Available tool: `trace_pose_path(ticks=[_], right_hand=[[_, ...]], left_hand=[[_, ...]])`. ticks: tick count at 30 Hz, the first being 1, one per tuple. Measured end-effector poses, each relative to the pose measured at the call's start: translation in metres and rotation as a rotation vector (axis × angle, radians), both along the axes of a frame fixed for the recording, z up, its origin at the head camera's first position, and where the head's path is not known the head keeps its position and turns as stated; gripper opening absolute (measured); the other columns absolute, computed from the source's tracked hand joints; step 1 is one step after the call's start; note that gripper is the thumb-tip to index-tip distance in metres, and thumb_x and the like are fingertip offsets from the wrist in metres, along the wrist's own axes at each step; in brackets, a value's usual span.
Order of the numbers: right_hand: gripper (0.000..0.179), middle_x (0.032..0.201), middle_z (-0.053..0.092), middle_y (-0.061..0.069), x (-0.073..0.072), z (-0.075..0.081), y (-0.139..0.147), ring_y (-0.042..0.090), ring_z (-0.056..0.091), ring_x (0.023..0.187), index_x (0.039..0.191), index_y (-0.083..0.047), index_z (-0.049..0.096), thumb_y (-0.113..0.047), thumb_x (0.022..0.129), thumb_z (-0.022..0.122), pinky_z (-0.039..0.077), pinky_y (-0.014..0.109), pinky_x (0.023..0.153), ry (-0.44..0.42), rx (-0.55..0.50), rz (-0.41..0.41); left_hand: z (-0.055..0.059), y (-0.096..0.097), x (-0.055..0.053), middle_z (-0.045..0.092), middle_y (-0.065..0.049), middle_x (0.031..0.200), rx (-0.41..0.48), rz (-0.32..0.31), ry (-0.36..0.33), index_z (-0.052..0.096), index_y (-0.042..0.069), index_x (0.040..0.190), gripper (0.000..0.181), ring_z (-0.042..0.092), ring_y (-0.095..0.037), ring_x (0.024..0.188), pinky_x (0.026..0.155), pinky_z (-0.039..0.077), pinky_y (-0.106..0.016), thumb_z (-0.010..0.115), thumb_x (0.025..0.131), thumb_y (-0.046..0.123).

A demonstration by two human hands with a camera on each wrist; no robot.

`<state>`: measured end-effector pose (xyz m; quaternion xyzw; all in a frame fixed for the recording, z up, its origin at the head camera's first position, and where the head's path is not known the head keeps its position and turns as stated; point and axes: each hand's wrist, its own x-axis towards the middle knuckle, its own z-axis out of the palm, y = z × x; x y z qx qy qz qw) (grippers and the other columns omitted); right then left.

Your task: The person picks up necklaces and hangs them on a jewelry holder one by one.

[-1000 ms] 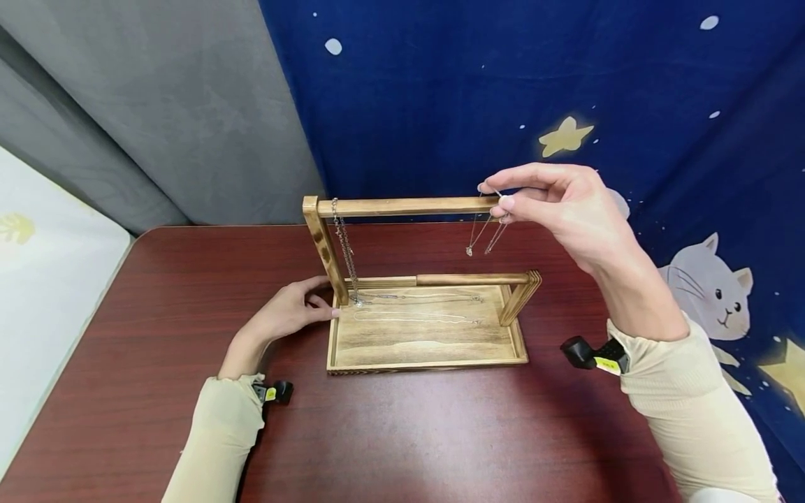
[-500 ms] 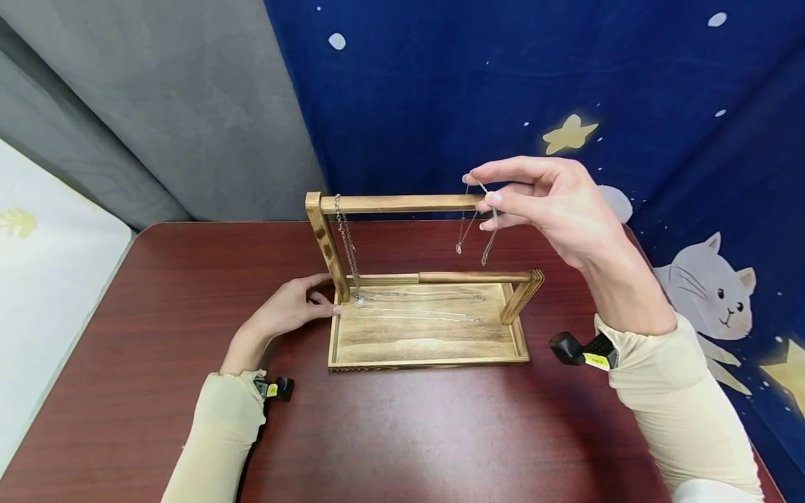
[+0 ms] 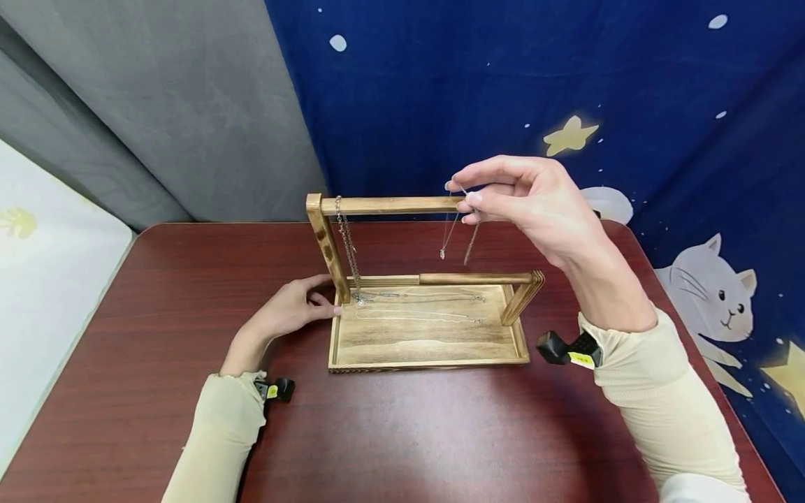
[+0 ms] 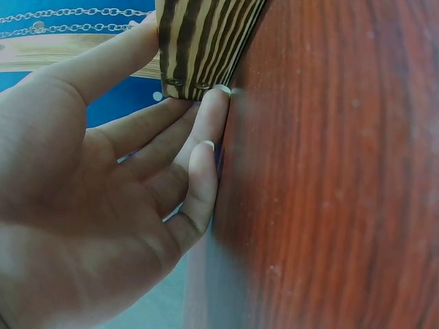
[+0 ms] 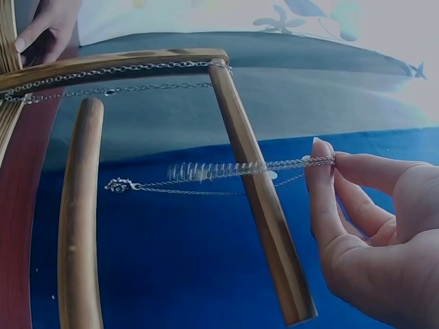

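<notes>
My right hand (image 3: 534,202) pinches a thin silver necklace (image 5: 295,164) between thumb and fingers, above the top bar (image 3: 390,205) of a wooden jewelry stand. In the right wrist view one strand crosses in front of this bar and another passes behind it. A small ornate pendant (image 5: 119,185) dangles from the chain. My left hand (image 3: 292,307) holds the stand's left end, its thumb on the edge of the tray base (image 3: 428,353) and its fingers against the outer side. Several chain necklaces (image 3: 348,244) hang near the post on the bar's left.
Fine chains (image 3: 415,318) lie stretched across the tray. A lower bar (image 3: 474,279) runs along its back to a short right post (image 3: 522,300). The top bar's right end has no post. The stand sits on a dark red table (image 3: 402,433), with a blue curtain (image 3: 428,91) behind.
My right hand has moved left along the top bar with the necklace, whose pendant shifts left too. The left hand stays at the stand's left end.
</notes>
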<state>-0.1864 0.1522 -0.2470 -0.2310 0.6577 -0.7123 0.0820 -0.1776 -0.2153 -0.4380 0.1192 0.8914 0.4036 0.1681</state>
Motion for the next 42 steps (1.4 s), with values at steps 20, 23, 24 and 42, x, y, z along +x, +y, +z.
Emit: trace_pose_path(ticks=[20,23,24,42], right_hand=[[0.027,0.118,0.069,0.018,-0.001,-0.001,-0.025,0.027,0.071,0.094,0.118,0.002,0.071,0.003,0.09,0.069,0.056,0.039,0.08,-0.04,0.074,0.046],[0.028,0.12,0.068,0.018,-0.001,0.0,-0.028,0.027,0.071,0.094,0.118,0.001,0.071,0.003,0.09,0.069,0.056,0.039,0.08,-0.037,0.086,0.054],[0.028,0.12,0.068,0.019,-0.001,-0.001,-0.029,0.027,0.071,0.095,0.118,0.001,0.071,0.002,0.091,0.069,0.056,0.039,0.081,-0.033,0.089,0.056],[0.03,0.116,0.07,0.017,-0.008,-0.002,-0.051,0.026,0.071,0.097,0.12,0.004,0.069,0.004,0.09,0.068,0.054,0.037,0.085,-0.034,0.078,0.1]], left_hand=[[-0.001,-0.003,0.005,0.072,-0.001,0.086,-0.008,0.006,-0.015,0.046,0.004,0.147,0.074,0.064,-0.014,0.082,0.08,0.045,-0.035,0.078,0.087,0.032],[-0.001,-0.002,0.004,0.072,-0.002,0.087,-0.007,0.01,-0.025,0.045,0.006,0.148,0.074,0.064,-0.015,0.082,0.08,0.045,-0.034,0.078,0.087,0.032],[-0.001,-0.002,0.004,0.072,-0.002,0.087,-0.007,0.013,-0.028,0.045,0.006,0.148,0.074,0.064,-0.015,0.082,0.079,0.045,-0.034,0.078,0.087,0.032],[0.0,-0.001,0.001,0.073,-0.002,0.088,-0.004,-0.002,-0.016,0.044,0.003,0.148,0.074,0.065,-0.014,0.082,0.079,0.045,-0.033,0.077,0.088,0.031]])
